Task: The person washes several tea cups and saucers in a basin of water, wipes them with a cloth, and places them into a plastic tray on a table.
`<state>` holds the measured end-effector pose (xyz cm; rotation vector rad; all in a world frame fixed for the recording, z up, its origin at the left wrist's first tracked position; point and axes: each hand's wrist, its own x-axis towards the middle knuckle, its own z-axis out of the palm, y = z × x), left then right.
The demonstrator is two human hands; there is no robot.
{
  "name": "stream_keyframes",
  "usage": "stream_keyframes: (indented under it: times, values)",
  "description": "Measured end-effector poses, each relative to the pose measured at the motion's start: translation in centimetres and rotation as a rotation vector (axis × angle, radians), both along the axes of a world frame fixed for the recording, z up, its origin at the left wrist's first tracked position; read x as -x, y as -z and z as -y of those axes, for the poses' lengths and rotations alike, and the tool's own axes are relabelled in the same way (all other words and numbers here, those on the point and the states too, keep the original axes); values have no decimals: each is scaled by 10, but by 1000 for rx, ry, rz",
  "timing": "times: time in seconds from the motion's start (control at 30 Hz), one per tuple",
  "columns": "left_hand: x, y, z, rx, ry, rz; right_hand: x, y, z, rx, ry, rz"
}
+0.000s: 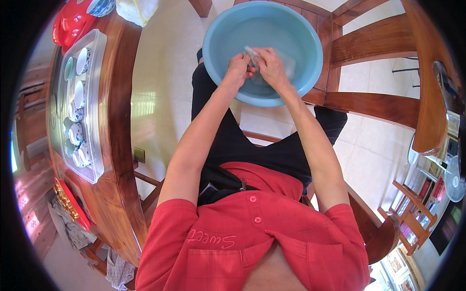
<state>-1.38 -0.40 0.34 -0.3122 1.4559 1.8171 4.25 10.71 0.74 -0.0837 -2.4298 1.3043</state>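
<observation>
A blue plastic basin (pixel 214 78) holding cloudy water stands on a wooden chair seat (pixel 326 47) in front of me. Over the water, my left hand (pixel 240 67) and my right hand (pixel 268 64) meet around a small pale item, which looks like a wet cloth (pixel 251 54). Both sets of fingers are closed on it, and much of it is hidden by them. A whitish, blurred shape (pixel 287 67), perhaps more of the cloth, shows in the water beside my right hand.
On the wooden table (pixel 120 109) at left, a clear plastic tray (pixel 96 145) holds several small cups (pixel 80 94). A red plastic item (pixel 74 18) and a patterned bowl (pixel 101 6) are at its far end. The chair's wooden armrest (pixel 429 120) curves around on the right.
</observation>
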Motion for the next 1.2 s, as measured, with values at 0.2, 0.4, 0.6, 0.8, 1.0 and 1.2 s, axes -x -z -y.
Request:
stream_keyframes:
  times: [0.2, 0.4, 0.6, 0.8, 1.0, 1.2]
  values:
    - [-2, -4, -3, -7, -7, 5, 5, 14, -18, -150, 158, 398]
    - [-5, 6, -6, 247, -58, -288, -3, 4, -9, -344, 52, 529]
    - [-9, 11, -8, 872, 467, -1262, -4, 0, -10, -255, 217, 410]
    - [-22, 6, -18, 856, 498, -1261, -3, 2, -15, -318, 350, 437]
    - [5, 0, -11, 167, 72, -155, -1, 0, -15, -320, 339, 443]
    - [8, 16, -3, -146, -150, 412, 1, -3, -16, -294, 282, 519]
